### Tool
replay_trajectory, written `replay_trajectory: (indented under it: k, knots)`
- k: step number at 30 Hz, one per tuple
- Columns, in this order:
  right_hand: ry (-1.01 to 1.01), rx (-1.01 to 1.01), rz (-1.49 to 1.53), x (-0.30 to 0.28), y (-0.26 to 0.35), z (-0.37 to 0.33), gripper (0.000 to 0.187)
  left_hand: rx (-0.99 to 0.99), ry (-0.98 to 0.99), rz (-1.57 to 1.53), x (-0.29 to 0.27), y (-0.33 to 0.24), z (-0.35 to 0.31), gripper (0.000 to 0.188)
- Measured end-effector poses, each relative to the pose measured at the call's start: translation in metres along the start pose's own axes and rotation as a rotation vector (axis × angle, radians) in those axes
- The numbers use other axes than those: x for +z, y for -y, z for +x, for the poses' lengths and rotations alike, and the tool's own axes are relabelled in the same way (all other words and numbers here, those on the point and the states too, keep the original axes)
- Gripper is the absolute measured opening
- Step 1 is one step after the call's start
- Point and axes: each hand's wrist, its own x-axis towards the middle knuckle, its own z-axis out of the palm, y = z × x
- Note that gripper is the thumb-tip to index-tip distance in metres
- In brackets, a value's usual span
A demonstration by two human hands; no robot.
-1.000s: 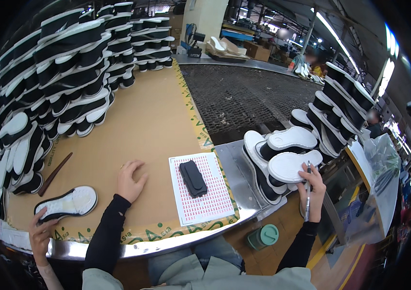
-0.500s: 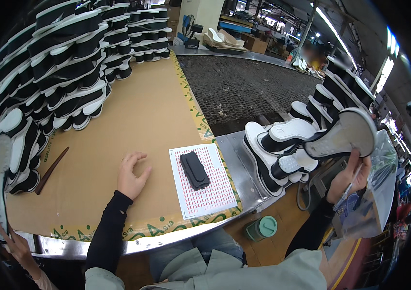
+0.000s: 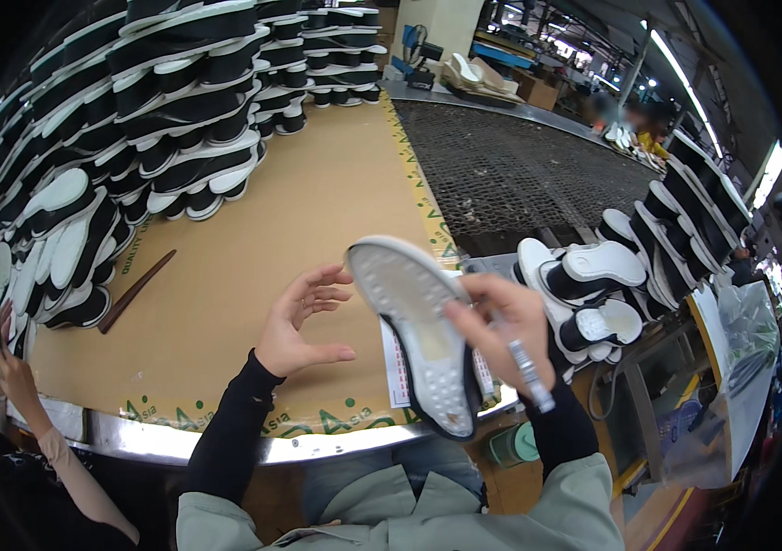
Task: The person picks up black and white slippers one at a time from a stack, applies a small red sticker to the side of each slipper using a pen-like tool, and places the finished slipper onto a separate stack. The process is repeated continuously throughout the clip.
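Observation:
My right hand grips a black shoe with a white sole, sole up, over the front of the brown work table. A silver marker pen is pinched in the same hand. My left hand hovers open just left of the shoe's toe, fingers spread, holding nothing. A white dotted sheet lies on the table, mostly hidden under the shoe.
Stacks of black-and-white shoes fill the table's left and back. More shoes sit at my right. A brown stick lies at left. Another person's hand reaches in at the far left. A dark mesh conveyor runs behind.
My right hand has lifted a shoe from the right pile and brought it in front of me, sole up. My left hand has risen off the table toward it.

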Motion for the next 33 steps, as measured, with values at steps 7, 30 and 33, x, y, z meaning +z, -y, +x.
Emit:
replay_trajectory:
  k: [7,30,33]
  knots:
    - [0.092,-0.286,0.02,0.049,-0.015,-0.004,0.027,-0.161,0.03,0.252,-0.035,-0.011,-0.002,0.048]
    - [0.19,0.09,0.29,0.053,-0.034,-0.073,0.046,0.01,0.155,0.901,-0.027,-0.027,-0.007,0.042]
    - [0.093,0.217,0.406,0.058,-0.035,-0.068,0.032,-0.014,0.166,0.915,-0.02,-0.029,-0.007,0.041]
